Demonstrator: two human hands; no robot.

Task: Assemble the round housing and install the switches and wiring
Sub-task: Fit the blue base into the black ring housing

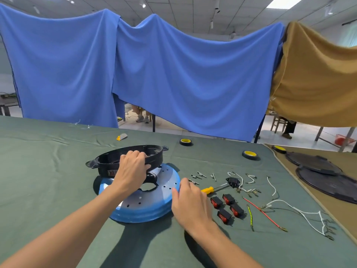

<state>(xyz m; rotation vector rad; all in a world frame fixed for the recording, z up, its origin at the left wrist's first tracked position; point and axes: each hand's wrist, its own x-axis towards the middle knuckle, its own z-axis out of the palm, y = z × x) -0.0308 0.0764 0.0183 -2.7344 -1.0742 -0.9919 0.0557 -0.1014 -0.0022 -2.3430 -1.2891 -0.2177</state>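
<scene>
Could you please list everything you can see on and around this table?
Ring: one, black, tilted above the disc, held.
Disc: one, silver with blue rim, front centre of the table.
Switches: four, black with red rockers, right of the disc.
Screwdriver: one, yellow handle, behind the switches.
Screws: several, silver, behind the screwdriver.
Socket: one, black, white leads, behind the switches.
Wires: one red, one yellow-green, several white, right of the switches.
Tape rolls: three, black with yellow cores, far side.
Small item: one, yellow and grey, behind the ring.
Lids: two, black, on brown cloth at right.
Drapes: blue and brown, hanging behind.
Table: one, green cover.
Left hand: grips the ring.
Right hand: rests at the disc's right rim.
</scene>
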